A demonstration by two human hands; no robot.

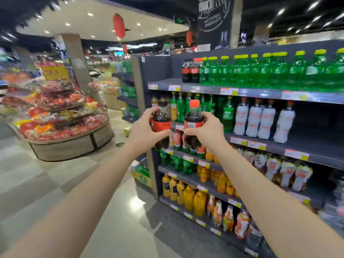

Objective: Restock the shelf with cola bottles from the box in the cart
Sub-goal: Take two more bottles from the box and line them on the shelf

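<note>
My left hand [144,130] grips a black-capped cola bottle [161,118] with a red label, held upright. Beside it, my right hand [208,130] grips a red-capped cola bottle [194,116], also upright. Both bottles are raised at arm's length in front of the left end of the dark grey shelf unit [186,87]. On the top shelf, a few cola bottles [189,71] stand at the left of a row of green bottles [260,71], with bare shelf further left. The box and cart are out of view.
Lower shelves hold green, orange and white-wrapped bottles [260,120]. A round tiered display of red packaged goods [61,120] stands on the floor at left. A store pillar [78,62] rises behind it. Tiled aisle floor [74,183] lies between display and shelf.
</note>
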